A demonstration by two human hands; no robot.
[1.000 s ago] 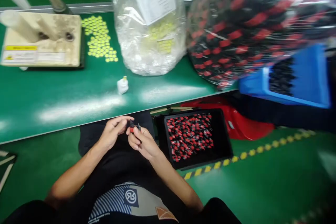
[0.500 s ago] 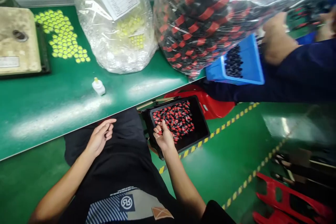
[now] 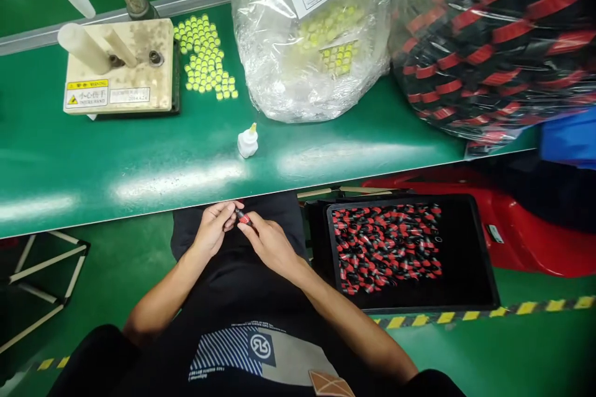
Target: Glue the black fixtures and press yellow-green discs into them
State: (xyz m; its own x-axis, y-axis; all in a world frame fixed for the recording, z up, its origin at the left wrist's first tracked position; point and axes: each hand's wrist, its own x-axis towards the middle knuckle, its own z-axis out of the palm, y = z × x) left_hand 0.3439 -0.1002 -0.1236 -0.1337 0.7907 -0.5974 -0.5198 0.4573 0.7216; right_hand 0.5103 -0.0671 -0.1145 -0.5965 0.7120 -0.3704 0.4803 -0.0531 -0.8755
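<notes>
Over my lap, just below the table edge, a small black-and-red cylindrical part [image 3: 243, 218] sits between my hands. My right hand [image 3: 275, 246] pinches it between thumb and forefinger. At its other end are the closed fingertips of my left hand [image 3: 215, 227], gripping it too; they hide part of it. A black tray [image 3: 465, 254] beside my right arm holds many similar black-and-red parts [image 3: 386, 248]. On the green table ahead stands a small white bottle [image 3: 248, 142] with a yellow tip.
Small yellow pieces [image 3: 205, 59] lie in a cluster by a beige press-like fixture [image 3: 139, 84] with a warning label. Behind are a clear bag [image 3: 288, 90] of yellow pieces and a large bag [image 3: 484, 68] of black-and-red parts. A red stool [image 3: 535, 242] stands right.
My right hand has come from the tray to my left hand, bringing a black-and-red part. My left fingers have closed on it. The view has swung left.
</notes>
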